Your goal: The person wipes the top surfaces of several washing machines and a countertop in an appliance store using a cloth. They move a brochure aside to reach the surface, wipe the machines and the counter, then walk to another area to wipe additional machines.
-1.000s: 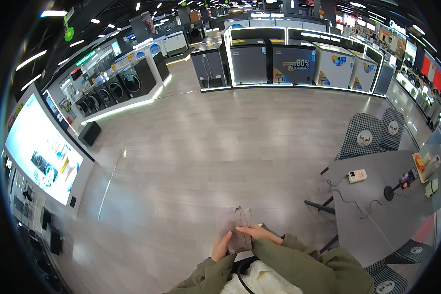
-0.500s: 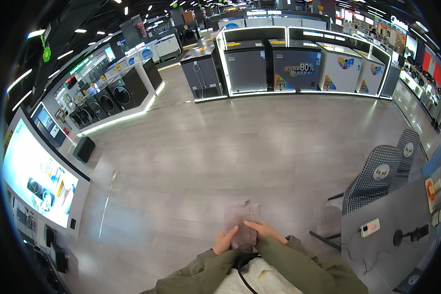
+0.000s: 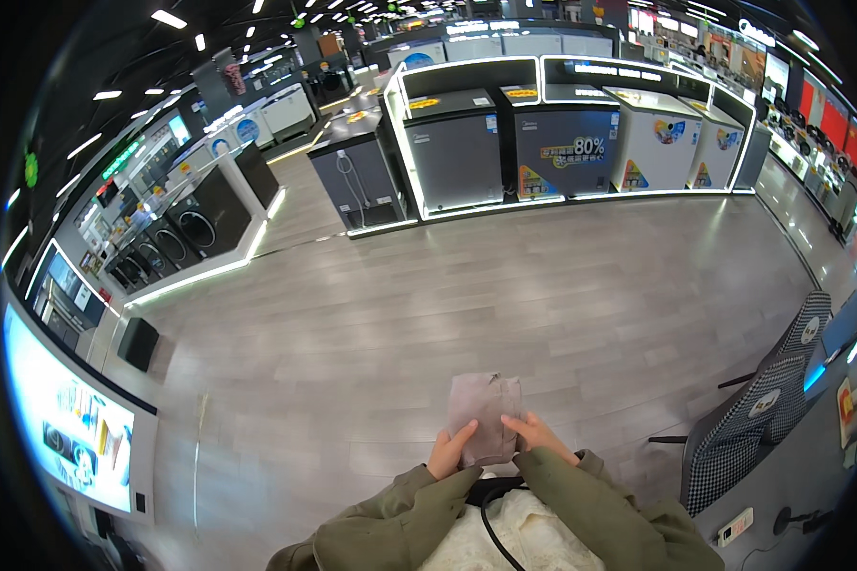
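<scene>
A flat, pinkish-grey folded cloth (image 3: 486, 404), roughly rectangular, is held up in front of my body; its exact kind is hard to make out. My left hand (image 3: 450, 451) grips its left edge, the thumb lying across the front. On the opposite edge my right hand (image 3: 543, 436) does the same, thumb pressed on the face. The other fingers are mostly hidden behind the cloth. Both forearms are in olive-green sleeves.
Grey wood-look floor (image 3: 352, 333) spreads ahead. Chest freezers (image 3: 452, 152) stand on a lit platform beyond. At right are checked chairs (image 3: 747, 438) and a grey table (image 3: 800, 495). A bright screen (image 3: 76, 419) and a black box (image 3: 138, 343) stand left; washing machines (image 3: 195, 226) line the far left.
The cloth has come up slightly and now shows a clearer, flatter rectangle between both hands. My view has turned and tilted, so the chairs and table sit lower at the right.
</scene>
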Tool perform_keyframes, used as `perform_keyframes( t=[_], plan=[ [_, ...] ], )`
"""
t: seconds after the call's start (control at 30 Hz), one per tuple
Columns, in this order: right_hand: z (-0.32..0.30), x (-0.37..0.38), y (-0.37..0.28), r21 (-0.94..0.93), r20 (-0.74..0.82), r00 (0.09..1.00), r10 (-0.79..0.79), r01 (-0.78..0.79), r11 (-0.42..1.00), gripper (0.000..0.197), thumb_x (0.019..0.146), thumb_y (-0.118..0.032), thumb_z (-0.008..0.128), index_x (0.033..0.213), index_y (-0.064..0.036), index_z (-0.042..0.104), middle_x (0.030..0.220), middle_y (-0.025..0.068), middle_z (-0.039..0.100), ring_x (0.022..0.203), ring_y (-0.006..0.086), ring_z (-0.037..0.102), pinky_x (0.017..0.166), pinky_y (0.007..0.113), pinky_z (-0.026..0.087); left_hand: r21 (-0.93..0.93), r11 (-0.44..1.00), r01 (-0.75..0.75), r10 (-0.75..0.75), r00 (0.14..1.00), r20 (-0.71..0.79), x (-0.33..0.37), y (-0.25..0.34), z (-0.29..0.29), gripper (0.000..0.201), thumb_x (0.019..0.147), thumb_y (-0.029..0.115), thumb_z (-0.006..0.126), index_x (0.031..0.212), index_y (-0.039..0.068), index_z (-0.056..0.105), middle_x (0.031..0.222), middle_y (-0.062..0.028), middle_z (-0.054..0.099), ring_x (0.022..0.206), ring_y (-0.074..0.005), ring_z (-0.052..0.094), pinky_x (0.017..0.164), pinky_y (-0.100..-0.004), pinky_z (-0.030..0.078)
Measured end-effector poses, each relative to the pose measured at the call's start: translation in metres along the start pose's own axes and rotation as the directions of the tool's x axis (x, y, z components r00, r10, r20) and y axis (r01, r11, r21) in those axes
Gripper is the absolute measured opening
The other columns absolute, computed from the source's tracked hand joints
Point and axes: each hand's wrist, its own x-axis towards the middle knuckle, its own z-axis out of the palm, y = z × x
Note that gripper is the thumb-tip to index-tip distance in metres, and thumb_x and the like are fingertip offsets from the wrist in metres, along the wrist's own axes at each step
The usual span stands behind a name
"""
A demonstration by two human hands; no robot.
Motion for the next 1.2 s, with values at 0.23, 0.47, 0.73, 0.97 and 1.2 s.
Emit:
perform_keyframes(
  t=[0.23,0.47,0.73,0.97,1.2],
  plan=[
    [-0.033,0.154,-0.113,0.071,0.180,0.979,-0.097,0.086,0.994,0.045,0.089,-0.023,0.061,0.123,0.0022,0.049,0.110,0.0074,0.059,0.098,0.0139,0.057,0.083,0.029,0.046,0.054,0.999,0.006,-0.005,1.000,-0.019,0.186,0.062,0.020,0.037,0.090,0.021,0.058,0.118,-0.002,0.052,0.110,-0.0094,0.059,0.097,-0.0174,0.058,0.081,-0.0309,0.048],
    [-0.060,0.314,-0.270,-0.067,0.344,0.938,-0.037,0.063,0.996,0.045,0.090,-0.023,0.059,0.126,0.0001,0.047,0.115,0.0066,0.057,0.104,0.0141,0.054,0.089,0.030,0.044,0.004,0.997,-0.079,0.079,0.991,-0.110,0.369,0.136,0.049,0.033,0.090,0.018,0.057,0.117,-0.001,0.054,0.106,-0.0087,0.061,0.091,-0.0175,0.060,0.076,-0.0302,0.049],
    [-0.068,0.493,-0.379,-0.162,0.369,0.928,-0.049,0.116,0.980,0.052,0.086,-0.020,0.064,0.129,0.0008,0.044,0.122,0.0094,0.054,0.111,0.0172,0.051,0.094,0.032,0.042,0.154,0.982,-0.109,0.142,0.965,-0.220,0.561,0.199,0.034,0.042,0.088,0.019,0.060,0.122,-0.002,0.049,0.114,-0.0103,0.057,0.100,-0.0174,0.055,0.084,-0.0297,0.045],
    [-0.048,0.702,-0.457,-0.212,0.347,0.928,-0.137,0.220,0.952,0.049,0.084,-0.018,0.066,0.125,0.0014,0.048,0.117,0.0103,0.058,0.106,0.0167,0.054,0.091,0.032,0.044,0.057,0.993,-0.107,0.113,0.986,-0.121,0.759,0.291,-0.021,0.046,0.087,0.017,0.060,0.126,-0.001,0.044,0.118,-0.0100,0.054,0.104,-0.0179,0.052,0.087,-0.0308,0.044],
    [-0.001,0.856,-0.583,-0.194,0.309,0.939,-0.149,0.216,0.957,0.051,0.082,-0.014,0.067,0.126,0.0026,0.047,0.117,0.0110,0.057,0.105,0.0169,0.054,0.091,0.032,0.044,0.017,0.980,-0.198,0.198,0.975,-0.102,0.919,0.418,-0.034,0.043,0.088,0.013,0.058,0.125,-0.002,0.044,0.117,-0.0113,0.055,0.102,-0.0191,0.055,0.085,-0.0311,0.046]
  ],
)
